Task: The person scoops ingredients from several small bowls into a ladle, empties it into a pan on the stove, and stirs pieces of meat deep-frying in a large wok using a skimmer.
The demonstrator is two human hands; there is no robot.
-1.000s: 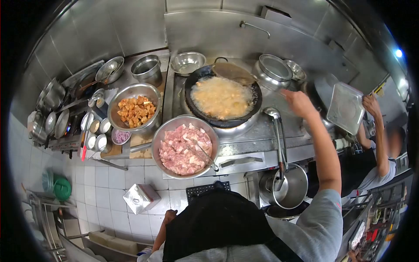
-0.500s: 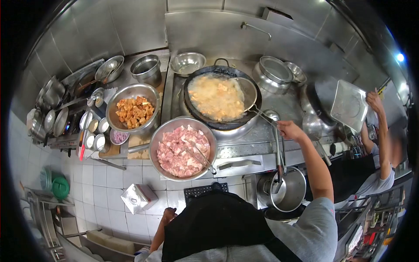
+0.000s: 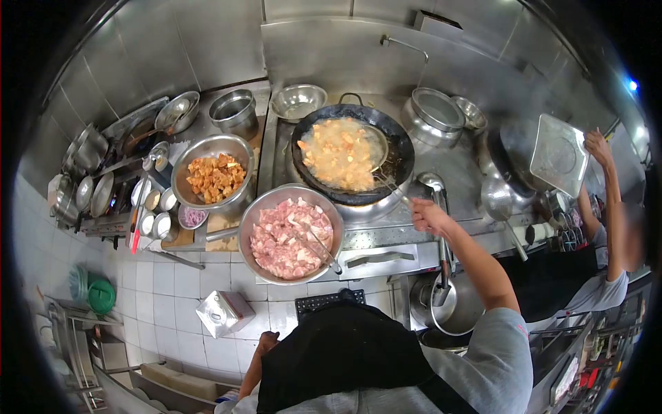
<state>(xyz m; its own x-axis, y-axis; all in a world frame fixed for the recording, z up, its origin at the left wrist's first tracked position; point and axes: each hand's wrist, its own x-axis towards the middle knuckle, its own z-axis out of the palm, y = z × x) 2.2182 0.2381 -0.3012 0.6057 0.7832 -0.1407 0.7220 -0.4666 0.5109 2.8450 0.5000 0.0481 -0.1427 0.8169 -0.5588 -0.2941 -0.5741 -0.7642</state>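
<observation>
My right hand (image 3: 430, 217) is closed round the handle of a strainer (image 3: 378, 146), whose round mesh head sits in the right side of the wok. Frying pieces (image 3: 338, 153) bubble in foamy oil inside the black wok (image 3: 403, 127). My left hand (image 3: 267, 342) hangs low beside my black apron, well away from the stove; its fingers are partly hidden. In front of me is a steel bowl (image 3: 247, 261) of raw pink meat (image 3: 286, 238) with metal tongs (image 3: 321, 248) resting in it. Behind it, on the left, another steel bowl (image 3: 181, 183) holds browned pieces (image 3: 214, 178).
At right, a co-worker's raised hand (image 3: 598, 148) grips a flat tray (image 3: 558, 157) beside another wok (image 3: 514, 155). A ladle (image 3: 432, 181) lies right of my wok. Below stands a large pot (image 3: 465, 307). Small seasoning bowls (image 3: 165, 200) stand at left; a metal tin (image 3: 224, 314) is on the floor.
My right hand has moved left and slightly nearer me, and the strainer head has shifted left and down in the wok. The foam has thinned, showing more pieces. The co-worker's tray has moved slightly right.
</observation>
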